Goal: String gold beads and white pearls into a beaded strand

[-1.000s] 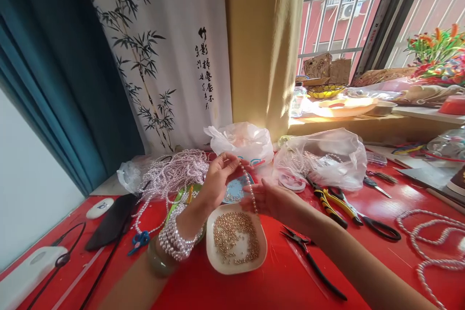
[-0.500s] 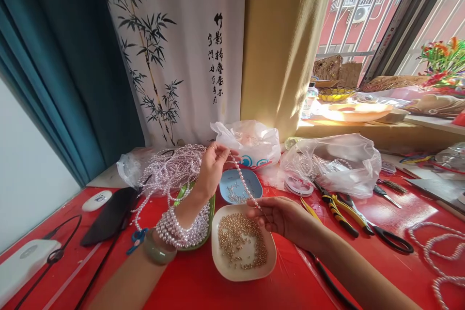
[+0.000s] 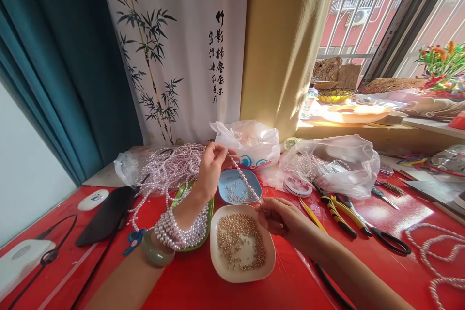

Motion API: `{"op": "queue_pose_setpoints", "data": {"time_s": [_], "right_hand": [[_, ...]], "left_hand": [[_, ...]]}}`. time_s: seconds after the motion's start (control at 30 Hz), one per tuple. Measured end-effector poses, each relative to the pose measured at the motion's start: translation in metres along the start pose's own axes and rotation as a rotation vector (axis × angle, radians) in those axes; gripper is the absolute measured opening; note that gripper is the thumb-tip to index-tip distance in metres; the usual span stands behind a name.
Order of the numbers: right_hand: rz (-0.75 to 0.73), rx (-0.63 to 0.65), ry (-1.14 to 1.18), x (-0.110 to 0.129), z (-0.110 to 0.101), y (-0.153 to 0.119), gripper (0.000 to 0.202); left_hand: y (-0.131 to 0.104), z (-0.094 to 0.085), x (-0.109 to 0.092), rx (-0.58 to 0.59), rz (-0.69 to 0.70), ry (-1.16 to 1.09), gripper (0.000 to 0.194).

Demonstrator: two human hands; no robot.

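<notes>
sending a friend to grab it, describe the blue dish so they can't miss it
On the red table, find the white bag with blue print. Between it and the cream dish sits the blue dish, crossed in view by the bead strand. Its colour sets it apart from the cream dish and the green dish, and it holds small silvery pieces, not gold beads.

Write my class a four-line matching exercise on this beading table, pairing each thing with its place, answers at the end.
Things
1. Held bead strand
2. Gold-coloured beads
3. Green bangle
4. Blue dish

Places
A. Inside the cream dish
B. Just beyond the cream dish
C. Around the left arm
D. Between the fingers of the left hand and the right hand

Right pairs: 1-D, 2-A, 3-C, 4-B
</notes>
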State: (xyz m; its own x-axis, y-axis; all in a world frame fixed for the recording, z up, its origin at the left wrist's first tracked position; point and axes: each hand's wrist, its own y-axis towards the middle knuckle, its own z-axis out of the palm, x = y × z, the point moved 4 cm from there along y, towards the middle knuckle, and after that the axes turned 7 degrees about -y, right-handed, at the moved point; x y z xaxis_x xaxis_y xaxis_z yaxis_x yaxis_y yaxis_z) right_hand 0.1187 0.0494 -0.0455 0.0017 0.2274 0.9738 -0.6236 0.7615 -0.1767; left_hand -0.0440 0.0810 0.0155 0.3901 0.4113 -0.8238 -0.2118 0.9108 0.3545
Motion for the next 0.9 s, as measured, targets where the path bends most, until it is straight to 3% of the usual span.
{"op": "queue_pose_setpoints", "data": {"time_s": [0.2, 0.47, 0.7, 0.9], "right_hand": [[-0.057, -0.096, -0.155, 0.008, 0.0, -0.004, 0.022], [-0.106, -0.225, -0.266, 0.02, 0.001, -0.009, 0.025], [-0.067, -0.145, -0.272, 0.02, 0.001, -0.007, 0.023], [-0.07, -0.195, -0.257, 0.021, 0.0, -0.009, 0.024]], "left_hand": [[0.001, -0.004, 0.01, -0.034, -0.121, -0.106, 0.012], [0.002, -0.006, 0.014, -0.057, -0.152, -0.113, 0.011], [0.0, -0.004, 0.018, -0.031, -0.147, -0.085, 0.009], [-0.002, -0.003, 0.019, -0.065, -0.144, -0.099, 0.01]]}}
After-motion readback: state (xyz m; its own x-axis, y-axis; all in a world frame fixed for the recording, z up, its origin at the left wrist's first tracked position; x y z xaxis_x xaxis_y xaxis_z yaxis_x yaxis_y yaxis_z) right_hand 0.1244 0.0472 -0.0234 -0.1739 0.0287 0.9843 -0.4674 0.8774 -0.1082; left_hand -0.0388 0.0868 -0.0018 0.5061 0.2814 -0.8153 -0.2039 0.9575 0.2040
